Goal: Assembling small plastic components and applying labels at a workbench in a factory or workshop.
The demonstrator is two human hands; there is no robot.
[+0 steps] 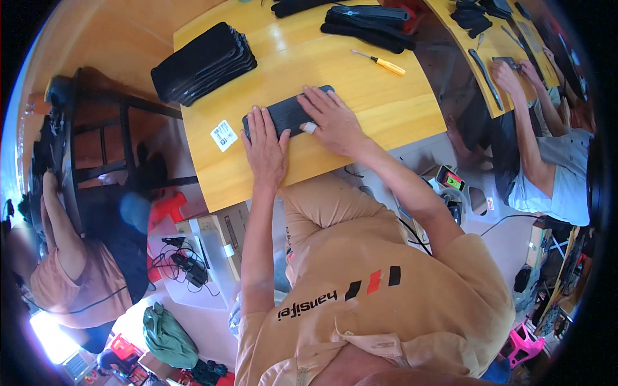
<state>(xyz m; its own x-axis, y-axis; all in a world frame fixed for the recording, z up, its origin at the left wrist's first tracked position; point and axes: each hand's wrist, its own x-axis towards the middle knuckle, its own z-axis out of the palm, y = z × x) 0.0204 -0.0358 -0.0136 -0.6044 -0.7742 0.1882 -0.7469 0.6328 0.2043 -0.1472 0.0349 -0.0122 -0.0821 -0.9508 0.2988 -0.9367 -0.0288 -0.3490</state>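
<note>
A flat black oblong pad (290,116) with rounded corners and a ribbed-looking surface lies on the yellow wooden table in front of me. Across its left end my left hand (266,141) lies flat, fingers straight and close together. My right hand (333,122) rests on the right end with its fingers spread; a pale wrap (309,128) circles one digit. Both hands touch the pad from above and neither grasps it. Just left of my left hand is a white printed label (224,136). Farther back on the left stands a stack of similar black pads (205,63).
A yellow-handled screwdriver (388,65) lies at the right, below a pile of long black pieces (367,27). Co-workers sit on either side; the right one's hands (508,76) hold a small dark piece. A clear bin with black cables (191,270) stands on the floor.
</note>
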